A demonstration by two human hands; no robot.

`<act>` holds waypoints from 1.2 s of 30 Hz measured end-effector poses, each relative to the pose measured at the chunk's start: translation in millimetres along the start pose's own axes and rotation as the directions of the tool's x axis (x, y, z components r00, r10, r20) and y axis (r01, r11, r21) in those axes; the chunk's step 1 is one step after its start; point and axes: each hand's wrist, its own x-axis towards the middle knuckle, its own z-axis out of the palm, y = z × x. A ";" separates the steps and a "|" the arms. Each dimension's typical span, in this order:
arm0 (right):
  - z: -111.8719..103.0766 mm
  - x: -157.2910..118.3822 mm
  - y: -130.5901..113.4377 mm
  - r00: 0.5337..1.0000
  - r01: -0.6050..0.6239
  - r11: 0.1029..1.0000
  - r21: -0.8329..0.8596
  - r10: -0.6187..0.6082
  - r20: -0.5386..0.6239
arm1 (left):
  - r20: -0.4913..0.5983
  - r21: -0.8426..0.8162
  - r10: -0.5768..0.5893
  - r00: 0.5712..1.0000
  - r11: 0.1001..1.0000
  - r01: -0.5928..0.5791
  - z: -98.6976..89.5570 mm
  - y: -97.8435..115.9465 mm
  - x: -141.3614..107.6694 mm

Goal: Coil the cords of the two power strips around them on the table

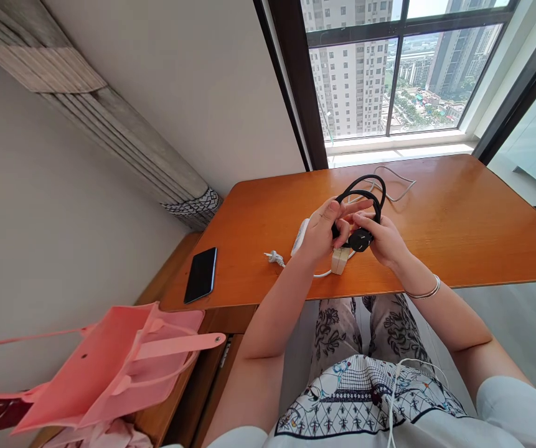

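Note:
A black cable point(357, 179) is looped in a coil above the wooden table, with its black plug point(360, 240) hanging at the lower end. My left hand point(324, 229) is closed on the left side of the coil, one finger stretched towards the right. On the other side, my right hand point(382, 235) pinches the cable just above the plug. Beneath the hands lies a cream-coloured block point(340, 261). A white plug point(274, 257) with a white cord rests to the left, near a white device point(299, 237) partly hidden by my left hand.
A black phone point(201, 275) lies on the left part of the wooden table point(473, 224). Behind the hands a thin white cable point(401, 193) curls on the tabletop. An open pink bag point(122, 367) stands at the lower left, beside the table.

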 end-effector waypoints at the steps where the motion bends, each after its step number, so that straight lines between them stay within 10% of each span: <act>1: 0.3 0.8 0.9 1.000 0.011 1.000 -0.008 -0.011 -0.026 | 0.001 0.018 0.018 1.000 1.000 -0.018 0.0 -0.8 0.4; 11: -16.6 -0.8 8.1 0.979 0.127 0.957 -0.262 -0.164 -0.124 | -0.014 -0.014 0.021 1.000 1.000 -0.021 2.2 -7.9 -1.9; 16: -21.0 -12.4 7.4 0.791 0.350 0.654 -0.671 -0.590 -0.162 | -0.034 -0.010 0.034 0.999 0.999 -0.034 0.1 -4.5 -2.8; 20: -26.9 -22.4 -0.5 0.654 0.533 0.360 -0.766 -0.749 0.103 | -0.012 -0.001 0.031 0.999 1.000 -0.031 1.0 -0.3 -2.6; 25: -45.1 -19.3 -9.1 0.613 0.758 0.203 -0.620 -0.548 0.569 | -0.023 0.050 0.052 0.998 0.997 -0.051 0.2 2.1 -1.4; 36: -31.9 -41.3 -22.2 0.437 0.870 0.025 -0.493 -0.501 0.747 | -0.013 0.064 0.122 0.992 0.991 -0.121 -4.7 0.6 5.8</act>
